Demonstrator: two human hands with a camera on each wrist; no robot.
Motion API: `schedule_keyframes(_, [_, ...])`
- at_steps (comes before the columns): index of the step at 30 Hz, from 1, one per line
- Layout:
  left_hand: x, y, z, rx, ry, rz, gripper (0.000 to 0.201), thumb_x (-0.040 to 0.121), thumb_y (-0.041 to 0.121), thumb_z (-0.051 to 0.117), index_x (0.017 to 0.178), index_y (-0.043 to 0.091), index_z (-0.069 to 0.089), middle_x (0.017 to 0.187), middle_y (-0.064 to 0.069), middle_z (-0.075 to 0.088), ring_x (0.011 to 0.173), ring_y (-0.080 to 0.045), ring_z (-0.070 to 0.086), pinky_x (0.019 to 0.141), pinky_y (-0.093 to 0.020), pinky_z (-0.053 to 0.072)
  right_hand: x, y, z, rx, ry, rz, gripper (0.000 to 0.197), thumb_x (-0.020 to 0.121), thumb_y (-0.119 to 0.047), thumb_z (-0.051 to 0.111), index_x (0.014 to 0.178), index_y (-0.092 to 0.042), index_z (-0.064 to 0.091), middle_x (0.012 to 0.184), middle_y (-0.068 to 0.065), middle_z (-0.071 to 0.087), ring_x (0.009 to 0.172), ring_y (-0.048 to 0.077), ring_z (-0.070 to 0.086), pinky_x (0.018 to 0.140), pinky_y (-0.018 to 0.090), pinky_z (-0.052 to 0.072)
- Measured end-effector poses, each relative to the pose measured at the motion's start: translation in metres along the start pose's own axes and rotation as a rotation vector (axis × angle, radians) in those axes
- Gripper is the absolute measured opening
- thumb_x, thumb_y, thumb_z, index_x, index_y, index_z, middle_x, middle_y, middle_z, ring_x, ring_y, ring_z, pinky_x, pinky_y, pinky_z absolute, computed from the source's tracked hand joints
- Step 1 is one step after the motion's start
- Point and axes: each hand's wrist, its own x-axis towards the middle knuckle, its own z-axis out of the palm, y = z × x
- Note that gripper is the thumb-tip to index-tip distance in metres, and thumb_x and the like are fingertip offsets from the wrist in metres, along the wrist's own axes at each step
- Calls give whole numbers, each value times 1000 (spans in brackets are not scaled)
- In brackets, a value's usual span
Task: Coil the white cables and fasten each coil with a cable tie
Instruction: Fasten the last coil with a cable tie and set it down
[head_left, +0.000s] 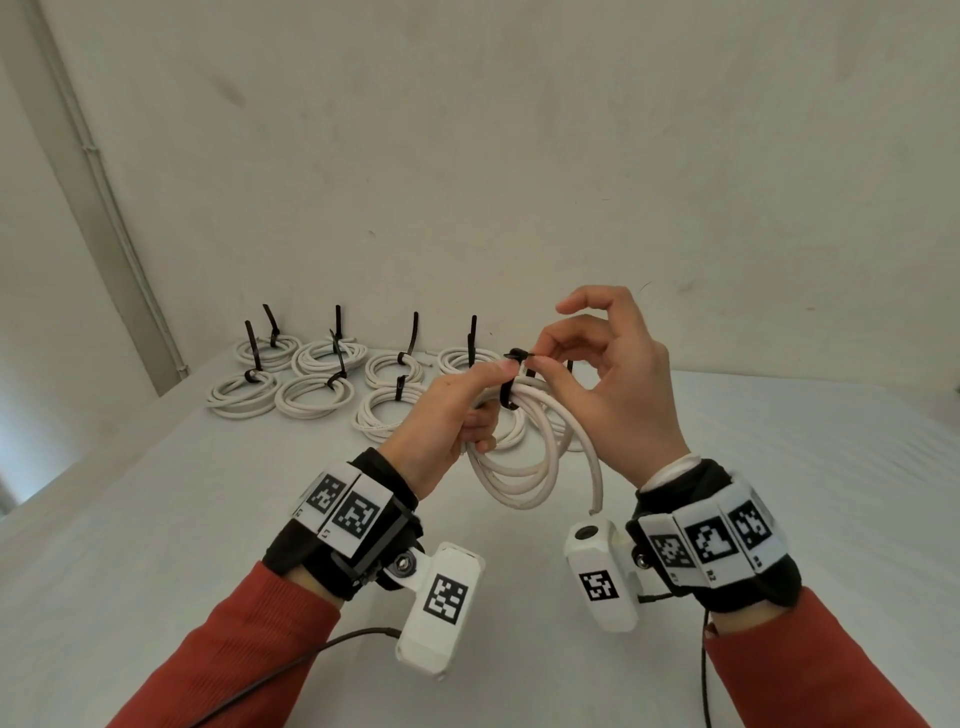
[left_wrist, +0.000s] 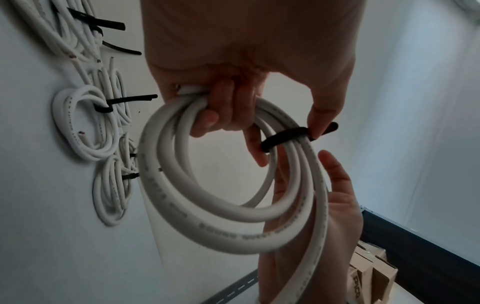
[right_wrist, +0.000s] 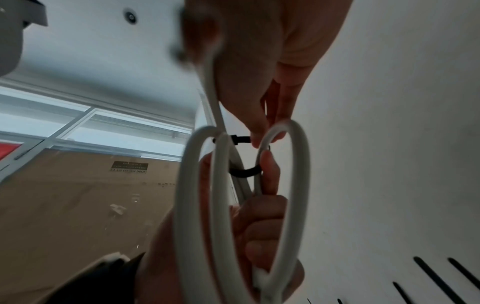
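Observation:
Above the table I hold a coil of white cable (head_left: 524, 467) in the air. My left hand (head_left: 457, 410) grips its top left, fingers curled round the strands, thumb pressed near the tie. A black cable tie (head_left: 511, 384) loops around the strands. My right hand (head_left: 582, 374) pinches the tie's end between thumb and forefinger, other fingers spread upward. In the left wrist view the coil (left_wrist: 207, 205) hangs from my fingers with the tie (left_wrist: 283, 137) across it. The right wrist view shows the coil (right_wrist: 197, 205) close up and the tie (right_wrist: 241, 172) behind it.
Several finished white coils (head_left: 311, 400) with black ties standing up lie in rows at the far side of the white table (head_left: 208, 519), against the wall. A cardboard box (right_wrist: 78, 195) and a window show in the right wrist view.

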Motion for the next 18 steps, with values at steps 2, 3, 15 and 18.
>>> schedule_keyframes(2, [-1,0,3,6,13,-6,38,62,49,63,70,16,48,54,4,17,49,-12,17,52,-27,25,-2,0,2,-39,-10,-69,44,78,6,71,102,-18,42,79,2,66,73,9,65,75,26,56])
schedule_keyframes(3, [-1,-1,4,4,22,-7,38,62,49,63,69,15,47,54,4,17,48,-11,18,52,-28,25,-4,-1,3,-54,-15,-91,44,78,6,70,100,-20,42,79,2,66,74,7,65,75,25,55])
schedule_keyframes(15, [0,11,-22,794,431,740,29,80,44,66,99,21,68,82,22,63,74,4,60,67,-6,42,9,-23,-10,-3,-223,565,39,91,-47,51,67,-25,72,92,3,67,87,0,59,78,13,39])
schedule_keyframes(18, [1,11,-23,862,435,814,39,80,46,63,100,13,69,85,11,67,77,-4,61,70,-16,47,6,-34,-3,172,-293,651,38,95,-38,48,76,-17,72,81,-18,71,70,-21,56,68,4,40])
